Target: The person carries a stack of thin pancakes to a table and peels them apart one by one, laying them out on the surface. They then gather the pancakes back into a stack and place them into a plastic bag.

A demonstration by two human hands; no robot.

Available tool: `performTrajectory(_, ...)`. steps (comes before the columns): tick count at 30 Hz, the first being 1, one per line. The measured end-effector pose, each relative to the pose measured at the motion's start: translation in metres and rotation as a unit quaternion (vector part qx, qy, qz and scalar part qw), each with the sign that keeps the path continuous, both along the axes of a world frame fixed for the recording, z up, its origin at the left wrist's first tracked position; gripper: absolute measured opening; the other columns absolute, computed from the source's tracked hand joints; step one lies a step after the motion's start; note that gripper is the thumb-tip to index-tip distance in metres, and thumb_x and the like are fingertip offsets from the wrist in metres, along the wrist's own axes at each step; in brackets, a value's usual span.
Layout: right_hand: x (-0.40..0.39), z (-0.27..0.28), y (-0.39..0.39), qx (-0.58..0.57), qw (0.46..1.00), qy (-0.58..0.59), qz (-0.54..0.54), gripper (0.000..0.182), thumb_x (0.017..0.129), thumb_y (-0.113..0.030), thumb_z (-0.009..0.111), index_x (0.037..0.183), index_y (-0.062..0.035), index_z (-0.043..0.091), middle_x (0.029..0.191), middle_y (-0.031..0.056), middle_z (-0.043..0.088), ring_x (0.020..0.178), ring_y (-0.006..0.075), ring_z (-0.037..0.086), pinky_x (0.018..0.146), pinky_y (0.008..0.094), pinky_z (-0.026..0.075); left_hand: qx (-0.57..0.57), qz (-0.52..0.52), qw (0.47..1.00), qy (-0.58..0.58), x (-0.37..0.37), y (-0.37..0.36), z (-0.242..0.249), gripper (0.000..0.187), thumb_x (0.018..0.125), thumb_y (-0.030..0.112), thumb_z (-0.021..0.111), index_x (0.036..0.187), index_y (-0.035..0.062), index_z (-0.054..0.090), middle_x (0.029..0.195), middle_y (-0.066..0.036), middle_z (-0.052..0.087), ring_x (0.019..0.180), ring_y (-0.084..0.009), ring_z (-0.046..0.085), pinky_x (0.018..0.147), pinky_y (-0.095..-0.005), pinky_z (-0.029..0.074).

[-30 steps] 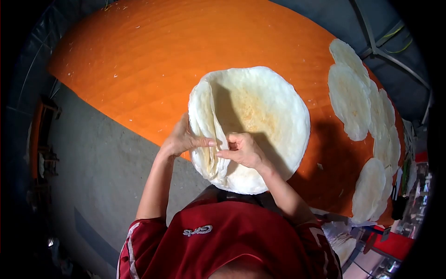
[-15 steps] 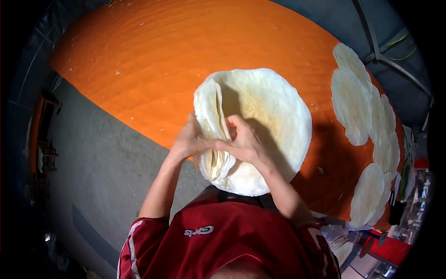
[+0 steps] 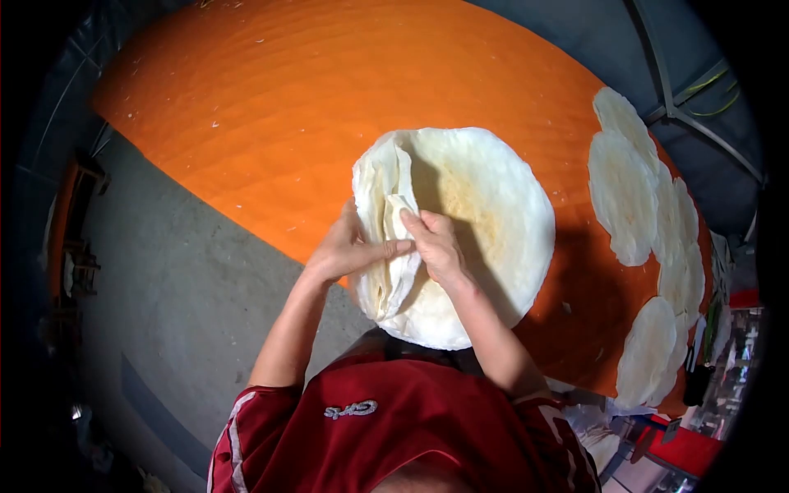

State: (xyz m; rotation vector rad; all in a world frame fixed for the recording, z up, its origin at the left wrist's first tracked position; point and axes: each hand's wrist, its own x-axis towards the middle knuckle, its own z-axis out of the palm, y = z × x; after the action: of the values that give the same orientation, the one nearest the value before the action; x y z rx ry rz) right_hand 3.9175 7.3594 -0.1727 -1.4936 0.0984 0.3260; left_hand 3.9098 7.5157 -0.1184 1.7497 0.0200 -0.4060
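A large round stack of thin, pale flatbreads (image 3: 505, 205) lies in front of me, browned lightly toward its middle. Along its left side, several layers are lifted and curled over into a folded edge (image 3: 380, 177). My left hand (image 3: 335, 251) wraps this folded edge from the outer left, its thumb lying across the layers. Between the thumb and fingers of my right hand (image 3: 440, 246) is a raised flap of one flatbread sheet (image 3: 398, 205). Both thumbs are close together. The fingers of my left hand are partly hidden behind the layers.
An orange quilted cloth (image 3: 271, 107) covers the table, dotted with small white flecks. More thin flatbreads (image 3: 625, 197) lie overlapping along its right edge. Grey floor (image 3: 181, 271) shows at left, with wooden stools (image 3: 82, 271) beyond. Metal poles (image 3: 670, 103) stand at the upper right.
My right hand has drawn back from under the left thumb and now pinches a raised flap. The folded layers have spread further apart. My left hand keeps its place at the edge.
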Motion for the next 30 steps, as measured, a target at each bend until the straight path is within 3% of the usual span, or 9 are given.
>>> performTrajectory(4, -0.001, 0.011, -0.002, -0.082, 0.995, -0.05, 0.006, 0.028, 0.084, -0.025, 0.054, 0.081, 0.002, 0.06, 0.065, 0.0004, 0.055, 0.058, 0.0077, 0.046, 0.053, 0.0254, 0.039, -0.058, 0.046, 0.997, 0.037, 0.005, 0.007, -0.024, 0.061, 0.068, 0.006, 0.07, 0.118, -0.0051, 0.037, 0.105, -0.017, 0.056, 0.096, -0.0237, 0.056, 0.085, -0.0342, 0.044)
performTrajectory(8, -0.002, 0.033, -0.064, 0.169, 0.971, 0.065, -0.156, 0.022, 0.081, -0.014, 0.049, 0.088, 0.0037, 0.061, 0.077, 0.0101, 0.063, 0.066, 0.0175, 0.062, 0.06, 0.03, 0.051, -0.195, 0.122, 0.968, 0.098, 0.004, 0.041, -0.057, 0.05, 0.067, -0.003, 0.063, 0.113, -0.0065, 0.046, 0.103, -0.016, 0.058, 0.09, -0.0243, 0.058, 0.081, -0.0356, 0.047)
performTrajectory(11, 0.002, -0.033, -0.082, -0.095, 0.989, -0.072, -0.092, 0.021, 0.081, -0.011, 0.047, 0.089, 0.0025, 0.061, 0.078, 0.0117, 0.063, 0.072, 0.0215, 0.062, 0.064, 0.0337, 0.05, -0.202, 0.129, 0.955, 0.176, 0.006, 0.05, -0.081, 0.048, 0.068, 0.005, 0.062, 0.113, -0.0071, 0.047, 0.102, -0.017, 0.058, 0.089, -0.0257, 0.059, 0.08, -0.0361, 0.048)
performTrajectory(12, -0.007, 0.019, -0.063, -0.324, 0.927, -0.188, -0.013, 0.021, 0.082, -0.013, 0.046, 0.087, -0.0009, 0.062, 0.079, 0.0079, 0.064, 0.072, 0.0203, 0.062, 0.063, 0.0342, 0.049, -0.248, 0.149, 0.928, 0.233, 0.009, 0.036, -0.065, 0.043, 0.069, 0.007, 0.064, 0.108, -0.0059, 0.052, 0.094, -0.016, 0.061, 0.082, -0.025, 0.061, 0.075, -0.037, 0.05)
performTrajectory(16, 0.03, -0.016, -0.038, 0.051, 0.988, -0.107, -0.096, 0.02, 0.081, -0.021, 0.055, 0.086, -0.002, 0.059, 0.072, 0.0008, 0.057, 0.069, 0.0114, 0.052, 0.065, 0.0297, 0.045, -0.233, 0.121, 0.95, 0.168, 0.022, 0.034, -0.081, 0.045, 0.081, 0.02, 0.061, 0.113, -0.008, 0.047, 0.105, -0.015, 0.058, 0.091, -0.023, 0.06, 0.078, -0.0343, 0.05)
performTrajectory(20, 0.001, 0.069, -0.214, 0.264, 0.947, -0.096, -0.155, 0.028, 0.071, -0.015, 0.064, 0.094, 0.0009, 0.06, 0.084, 0.0082, 0.063, 0.07, 0.0161, 0.059, 0.066, 0.0319, 0.048, -0.246, 0.117, 0.947, 0.17, 0.024, 0.046, -0.096, 0.045, 0.082, 0.022, 0.061, 0.113, -0.0074, 0.048, 0.106, -0.014, 0.058, 0.092, -0.0213, 0.058, 0.079, -0.0329, 0.048)
performTrajectory(23, -0.09, 0.095, -0.37, -0.127, 0.898, -0.258, -0.333, 0.026, 0.078, -0.018, 0.057, 0.098, -0.002, 0.058, 0.087, 0.0063, 0.061, 0.079, 0.0165, 0.058, 0.074, 0.0306, 0.046, -0.261, 0.103, 0.945, 0.169, 0.019, 0.043, -0.095, 0.048, 0.082, 0.027, 0.061, 0.115, -0.0043, 0.048, 0.108, -0.012, 0.058, 0.093, -0.0217, 0.058, 0.079, -0.0332, 0.048)
performTrajectory(28, -0.182, 0.137, -0.489, -0.084, 0.848, -0.167, -0.496, 0.019, 0.08, -0.023, 0.057, 0.087, -0.0059, 0.059, 0.083, 0.0064, 0.059, 0.076, 0.0163, 0.056, 0.069, 0.0305, 0.046, -0.252, 0.091, 0.947, 0.174, 0.017, 0.044, -0.098, 0.051, 0.081, 0.032, 0.062, 0.118, -0.0009, 0.047, 0.112, -0.01, 0.055, 0.099, -0.0213, 0.054, 0.084, -0.0347, 0.045)
performTrajectory(30, -0.218, 0.113, -0.526, -0.266, 0.806, 0.032, -0.528, 0.019, 0.08, -0.024, 0.056, 0.085, -0.0058, 0.058, 0.077, 0.008, 0.059, 0.072, 0.0181, 0.057, 0.065, 0.0318, 0.046, -0.247, 0.092, 0.945, 0.192, 0.017, 0.043, -0.089, 0.051, 0.081, 0.034, 0.062, 0.118, 0.001, 0.048, 0.113, -0.009, 0.055, 0.102, -0.0216, 0.053, 0.086, -0.0353, 0.044)
